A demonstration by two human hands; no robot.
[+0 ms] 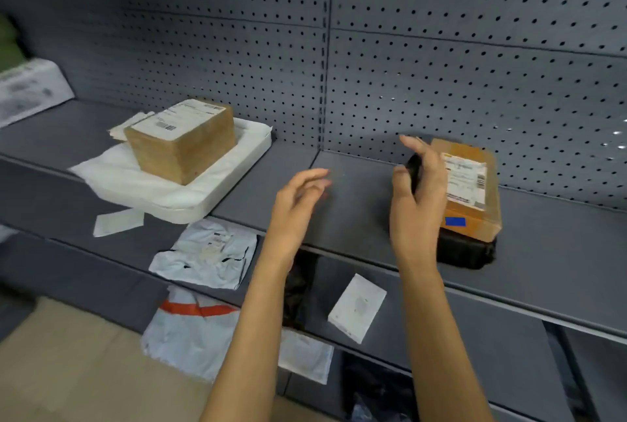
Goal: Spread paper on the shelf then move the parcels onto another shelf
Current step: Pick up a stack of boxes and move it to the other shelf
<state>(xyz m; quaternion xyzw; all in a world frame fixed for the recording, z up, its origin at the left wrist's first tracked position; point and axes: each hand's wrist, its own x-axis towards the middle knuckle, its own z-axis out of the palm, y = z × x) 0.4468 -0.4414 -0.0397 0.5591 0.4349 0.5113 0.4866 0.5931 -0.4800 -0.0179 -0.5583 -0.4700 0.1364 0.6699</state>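
The brown parcel (470, 189) lies on a black parcel (464, 250) on the upper shelf (356, 191), right bay. The right hand (415, 194), fingers loosely spread, holds nothing beside it; the left hand (298, 201) is open too. I think a careless grab can push the top parcel off.

dark grey pegboard back wall (475, 48) behind grey metal shelving (559, 252), beige floor (68, 370) below.

I read no text: labels on the left box (183, 140) and right parcel (470, 184) are too blurred.
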